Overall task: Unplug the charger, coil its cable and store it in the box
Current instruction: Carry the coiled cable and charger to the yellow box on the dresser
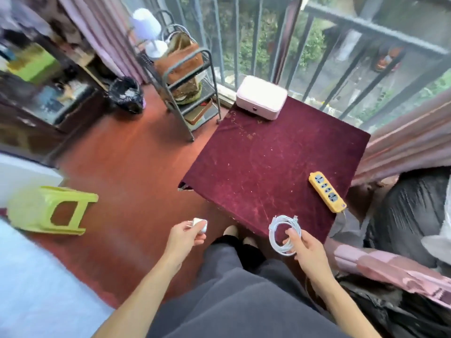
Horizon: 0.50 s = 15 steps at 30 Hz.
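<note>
shelf clutter (36,76) blurred — charger (200,225) prongs unclear

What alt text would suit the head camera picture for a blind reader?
A person's left hand holds a white charger plug and the right hand a coiled white cable, by the near edge of a red-draped table. On it lie a yellow power strip, sockets empty, and a closed pink box at the far end.
</note>
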### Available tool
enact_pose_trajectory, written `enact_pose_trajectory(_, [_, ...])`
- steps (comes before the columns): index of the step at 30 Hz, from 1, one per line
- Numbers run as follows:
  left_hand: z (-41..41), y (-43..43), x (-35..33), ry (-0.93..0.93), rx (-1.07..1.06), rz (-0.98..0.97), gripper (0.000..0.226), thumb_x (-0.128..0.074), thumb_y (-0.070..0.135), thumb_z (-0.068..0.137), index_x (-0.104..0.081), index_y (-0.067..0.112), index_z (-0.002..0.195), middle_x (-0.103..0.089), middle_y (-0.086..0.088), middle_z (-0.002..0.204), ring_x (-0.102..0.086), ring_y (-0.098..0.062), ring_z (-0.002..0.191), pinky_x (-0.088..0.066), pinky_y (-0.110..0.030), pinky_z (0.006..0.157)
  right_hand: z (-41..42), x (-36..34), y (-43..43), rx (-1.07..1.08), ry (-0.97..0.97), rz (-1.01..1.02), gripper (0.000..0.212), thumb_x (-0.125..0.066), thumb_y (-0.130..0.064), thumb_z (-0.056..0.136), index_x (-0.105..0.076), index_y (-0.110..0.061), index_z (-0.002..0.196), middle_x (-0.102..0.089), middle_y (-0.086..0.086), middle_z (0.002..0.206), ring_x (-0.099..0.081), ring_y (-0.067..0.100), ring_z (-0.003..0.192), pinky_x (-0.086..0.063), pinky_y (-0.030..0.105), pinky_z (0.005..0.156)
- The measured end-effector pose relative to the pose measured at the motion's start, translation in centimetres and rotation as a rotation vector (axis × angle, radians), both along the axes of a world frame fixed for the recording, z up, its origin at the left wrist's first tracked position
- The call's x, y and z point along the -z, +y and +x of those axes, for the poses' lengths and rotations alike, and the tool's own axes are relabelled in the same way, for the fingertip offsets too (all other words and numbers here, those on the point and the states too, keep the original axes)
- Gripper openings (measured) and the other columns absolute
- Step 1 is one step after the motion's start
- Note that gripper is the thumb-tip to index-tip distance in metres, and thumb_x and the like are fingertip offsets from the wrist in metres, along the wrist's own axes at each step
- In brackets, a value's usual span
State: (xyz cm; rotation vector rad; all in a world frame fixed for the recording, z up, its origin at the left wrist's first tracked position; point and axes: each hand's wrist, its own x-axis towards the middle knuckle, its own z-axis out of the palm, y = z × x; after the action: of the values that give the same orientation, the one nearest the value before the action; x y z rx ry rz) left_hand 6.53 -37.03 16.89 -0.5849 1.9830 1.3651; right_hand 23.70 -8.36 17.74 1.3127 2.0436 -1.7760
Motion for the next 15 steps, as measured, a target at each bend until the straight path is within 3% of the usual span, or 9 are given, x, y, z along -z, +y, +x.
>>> enact_pose_trajectory(4, [6.5,-4.5,0.2,-0.044,-0.302,0.032,0.016,-0.079,0.022,0.089,-0.076,0.008,0.095,-0.079,-0.009,0.077,-0.077,-0.020,0.071,-0.059,-0.025,0.061,-2.9,-0.1,-1.6,-0.231,0.032,-0.019,0.033,-0.063,-0.049,0.101,-0.074,-0.022,0.086,-0.063,-0.012,0.069,-0.053,0.004,0.065,-0.044,0.031,0.065])
enact_pose_trajectory(10, [11.4,-10.0,1.0,-0.102,-0.797,0.072,0.015,-0.076,0.007,0.089,-0.070,-0.001,0.100,-0.077,-0.013,0.068,-0.076,-0.018,0.058,-0.058,-0.023,0.050,-9.1,-0.5,-6.8,-0.524,0.029,-0.053,0.028,-0.063,-0.047,0.102,-0.077,-0.027,0.089,-0.071,-0.010,0.072,-0.057,0.001,0.063,-0.048,0.029,0.065])
enact_pose_trajectory(15, [10.4,-14.4,1.2,-0.104,-0.930,0.058,0.015,-0.079,0.016,0.088,-0.072,0.005,0.096,-0.079,-0.014,0.073,-0.077,-0.018,0.065,-0.059,-0.026,0.061,-15.8,-0.8,-12.6,-0.650,0.020,-0.077,0.031,-0.064,-0.044,0.103,-0.078,-0.018,0.092,-0.076,0.006,0.078,-0.059,0.008,0.071,-0.047,0.034,0.069])
